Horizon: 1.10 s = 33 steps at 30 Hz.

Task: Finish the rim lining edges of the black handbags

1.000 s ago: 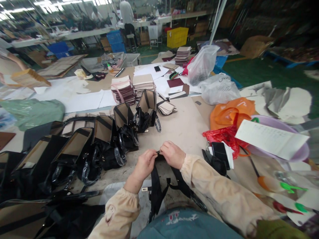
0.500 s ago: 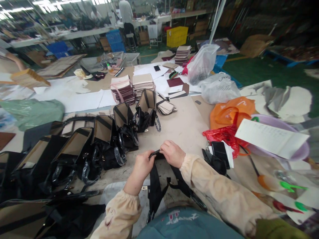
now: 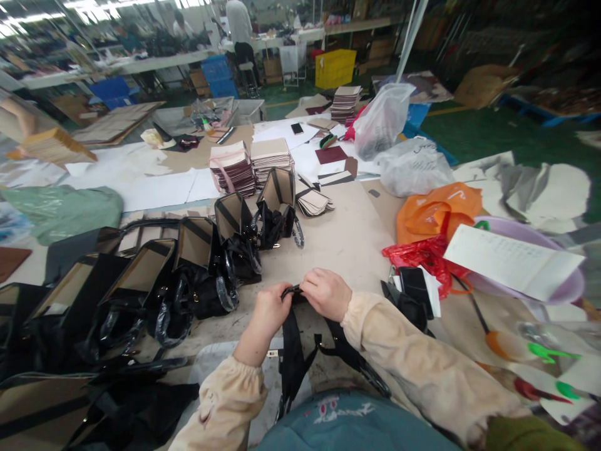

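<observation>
At the front edge of the worktable, my left hand (image 3: 270, 308) is closed, thumb and fingers pinching the edge of an unfinished black bag (image 3: 292, 351). My right hand (image 3: 327, 293) grips the same edge just to the right, its fingers bent over it. Between the two hands a short, narrow black stretch of the edge shows. Dark straps of the bag hang down toward my teal apron (image 3: 347, 419), and a small metal zipper pull (image 3: 273, 354) lies by the left one. The rest of the bag is partly hidden by my hands and sleeves.
Several open black bags (image 3: 195, 244) with tan inner boards line the left side. Stacked panels (image 3: 270, 156) stand behind them. Rightward lie an orange bag (image 3: 436, 210), a red plastic bag (image 3: 422, 254) and a lilac basin (image 3: 563, 285) under a written sheet. A co-worker's arm (image 3: 21, 116) shows far left.
My right hand has shifted slightly and its fingers are more curled over the bag's edge. My left hand keeps its pinch in nearly the same place.
</observation>
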### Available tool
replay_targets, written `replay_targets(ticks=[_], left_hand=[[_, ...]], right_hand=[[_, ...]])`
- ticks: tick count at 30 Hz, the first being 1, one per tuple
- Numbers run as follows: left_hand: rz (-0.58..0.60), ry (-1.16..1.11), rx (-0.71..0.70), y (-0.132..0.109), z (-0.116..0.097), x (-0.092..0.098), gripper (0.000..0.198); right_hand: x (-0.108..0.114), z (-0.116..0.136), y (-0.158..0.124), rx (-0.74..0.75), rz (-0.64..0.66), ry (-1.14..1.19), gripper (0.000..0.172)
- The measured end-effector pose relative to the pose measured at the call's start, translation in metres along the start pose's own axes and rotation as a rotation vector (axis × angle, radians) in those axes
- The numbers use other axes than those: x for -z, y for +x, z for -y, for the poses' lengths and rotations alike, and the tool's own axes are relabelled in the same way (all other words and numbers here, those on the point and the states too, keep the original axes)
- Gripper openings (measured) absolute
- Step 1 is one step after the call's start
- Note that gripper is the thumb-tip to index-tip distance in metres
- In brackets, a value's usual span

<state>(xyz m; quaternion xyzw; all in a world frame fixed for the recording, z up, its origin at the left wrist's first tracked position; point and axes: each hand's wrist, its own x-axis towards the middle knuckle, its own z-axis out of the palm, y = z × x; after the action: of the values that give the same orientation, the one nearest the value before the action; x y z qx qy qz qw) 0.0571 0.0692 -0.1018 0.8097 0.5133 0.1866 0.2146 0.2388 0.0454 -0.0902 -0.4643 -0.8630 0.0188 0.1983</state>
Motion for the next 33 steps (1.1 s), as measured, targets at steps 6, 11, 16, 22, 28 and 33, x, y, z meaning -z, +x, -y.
replay_targets(ticks=[6,11,16,22,28,33], left_hand=[[0.004,0.003,0.004,0.0,-0.001,0.001,0.016],[0.0,0.003,0.01,0.0,-0.001,0.0,0.016],[-0.014,-0.005,0.003,-0.001,-0.001,0.001,0.016],[-0.015,-0.026,-0.022,-0.002,-0.001,0.001,0.015],[0.005,-0.013,-0.059,-0.002,0.001,0.0,0.015],[0.043,0.046,-0.09,0.001,0.001,-0.001,0.014]], right_hand=[[0.001,0.007,0.001,-0.019,-0.048,0.021,0.014],[-0.004,0.009,0.003,0.006,-0.011,-0.017,0.016],[-0.011,0.009,0.005,-0.009,-0.022,-0.022,0.019],[-0.017,0.007,0.005,-0.032,-0.057,0.103,0.019],[-0.019,0.009,0.003,-0.103,-0.085,0.119,0.018],[-0.02,0.01,0.004,-0.115,-0.091,0.119,0.019]])
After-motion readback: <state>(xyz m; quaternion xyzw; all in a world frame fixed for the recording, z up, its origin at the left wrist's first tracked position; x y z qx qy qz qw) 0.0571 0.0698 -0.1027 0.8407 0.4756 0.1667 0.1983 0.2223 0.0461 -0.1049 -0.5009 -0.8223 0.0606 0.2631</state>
